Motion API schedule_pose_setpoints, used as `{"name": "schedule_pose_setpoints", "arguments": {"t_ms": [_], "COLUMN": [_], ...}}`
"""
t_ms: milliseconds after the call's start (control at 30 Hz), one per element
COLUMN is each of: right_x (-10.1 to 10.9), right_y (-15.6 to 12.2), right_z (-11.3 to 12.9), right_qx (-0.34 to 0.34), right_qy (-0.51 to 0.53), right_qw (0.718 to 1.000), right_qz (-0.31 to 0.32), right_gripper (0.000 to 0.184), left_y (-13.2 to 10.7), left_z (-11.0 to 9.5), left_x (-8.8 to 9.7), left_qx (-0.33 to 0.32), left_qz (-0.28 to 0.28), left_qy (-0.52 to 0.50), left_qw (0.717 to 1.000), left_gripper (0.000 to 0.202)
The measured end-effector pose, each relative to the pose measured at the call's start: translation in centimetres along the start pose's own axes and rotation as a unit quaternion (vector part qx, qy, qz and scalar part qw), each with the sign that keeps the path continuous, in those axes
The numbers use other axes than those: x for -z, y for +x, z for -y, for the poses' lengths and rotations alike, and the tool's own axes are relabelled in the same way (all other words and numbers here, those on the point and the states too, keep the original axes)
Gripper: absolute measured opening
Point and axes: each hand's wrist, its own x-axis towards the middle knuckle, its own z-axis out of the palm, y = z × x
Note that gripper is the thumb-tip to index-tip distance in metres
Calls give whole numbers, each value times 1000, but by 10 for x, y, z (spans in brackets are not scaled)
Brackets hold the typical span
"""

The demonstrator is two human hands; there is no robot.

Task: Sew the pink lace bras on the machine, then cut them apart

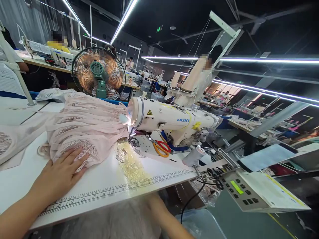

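My left hand (63, 169) lies flat, fingers spread, on the lower edge of a pale pink lace garment (82, 126). Gathered folds of this cloth run across the white table to the needle end of a JUKI sewing machine (159, 116). My right hand (152, 200) is below the table's front edge, near blurred pale cloth (117, 215); its fingers are hidden, and whether it holds anything does not show. Orange and red-handled scissors (161, 148) rest beside the machine base. Yellowish clear tape or film (129, 162) covers the tabletop below the needle.
A printed ruler strip (112, 192) runs along the table's front edge. Thread cones (193, 78) stand behind the machine; another spool (194, 156) is at its right. A control box (264, 192) and a phone (269, 157) are at right. A fan (98, 73) stands beyond the table.
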Motion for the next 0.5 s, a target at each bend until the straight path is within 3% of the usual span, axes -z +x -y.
{"name": "schedule_pose_setpoints", "arguments": {"t_ms": [233, 500], "right_x": [-4, -4], "right_y": [8, 9], "right_z": [-3, -6], "right_qx": [-9, -19], "right_qy": [-13, -33], "right_qw": [1000, 999], "right_qz": [-10, -16], "right_gripper": [23, 23], "left_y": [1, 4], "left_z": [2, 7], "left_x": [-5, -11], "left_qx": [-4, 12], "left_qz": [-23, 3], "left_qy": [-19, -38], "left_qw": [1000, 999], "left_gripper": [48, 52]}}
